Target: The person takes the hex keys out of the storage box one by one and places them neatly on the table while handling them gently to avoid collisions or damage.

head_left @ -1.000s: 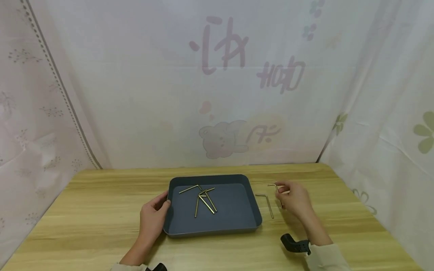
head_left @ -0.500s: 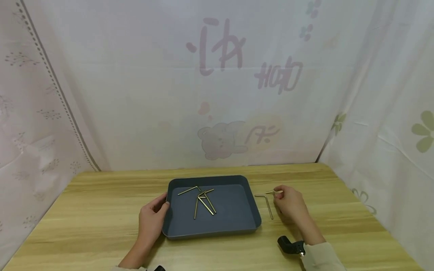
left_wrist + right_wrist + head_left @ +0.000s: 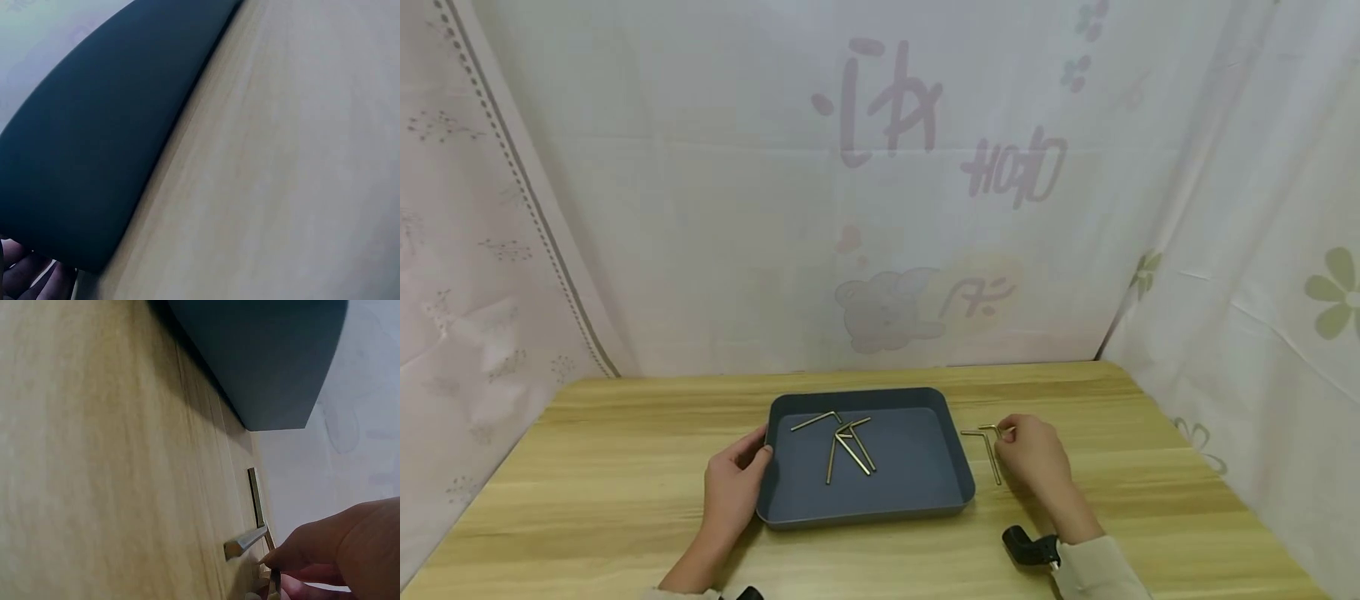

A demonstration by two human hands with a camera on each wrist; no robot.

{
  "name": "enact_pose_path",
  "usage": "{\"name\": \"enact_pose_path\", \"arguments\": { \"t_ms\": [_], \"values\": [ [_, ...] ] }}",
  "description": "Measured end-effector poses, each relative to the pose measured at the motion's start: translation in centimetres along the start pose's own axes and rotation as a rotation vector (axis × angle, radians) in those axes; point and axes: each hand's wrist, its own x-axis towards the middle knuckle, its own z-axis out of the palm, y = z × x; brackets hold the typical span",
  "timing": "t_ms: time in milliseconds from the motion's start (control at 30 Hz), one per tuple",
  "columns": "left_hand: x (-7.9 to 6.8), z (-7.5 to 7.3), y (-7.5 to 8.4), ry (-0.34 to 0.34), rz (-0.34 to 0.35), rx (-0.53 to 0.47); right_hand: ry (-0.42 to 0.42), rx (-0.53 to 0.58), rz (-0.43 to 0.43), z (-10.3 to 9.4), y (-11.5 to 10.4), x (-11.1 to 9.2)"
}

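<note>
My left hand (image 3: 730, 487) holds the left side of a dark grey tray (image 3: 865, 518), its thumb at the rim. In the left wrist view the fingers (image 3: 56, 281) show at the bottom left corner beside the tray's wall (image 3: 94, 137). Inside the tray lie several brass-coloured hex keys (image 3: 854, 455), partly crossing. To the tray's right, one hex key (image 3: 992, 460) lies on the table. Close beside it my right hand (image 3: 1036, 457) pinches another hex key (image 3: 275, 585), mostly hidden by the fingers.
A wood-grain table (image 3: 610, 467) carries everything. Printed cloth (image 3: 737, 208) hangs behind it and at both sides. Each wrist wears a black device, the right one (image 3: 1030, 547) just above the table.
My right hand has moved left and slightly forward-down, bringing its hex key closer to the one on the table and turning it. My left hand keeps its hold on the tray.
</note>
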Motion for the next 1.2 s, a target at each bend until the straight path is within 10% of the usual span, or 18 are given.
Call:
{"name": "enact_pose_path", "arguments": {
  "t_ms": [1200],
  "values": [
    [0.25,0.31,-0.33,-0.003,-0.016,-0.007,-0.044,0.013,-0.023,0.02,-0.71,0.08]
  ]
}}
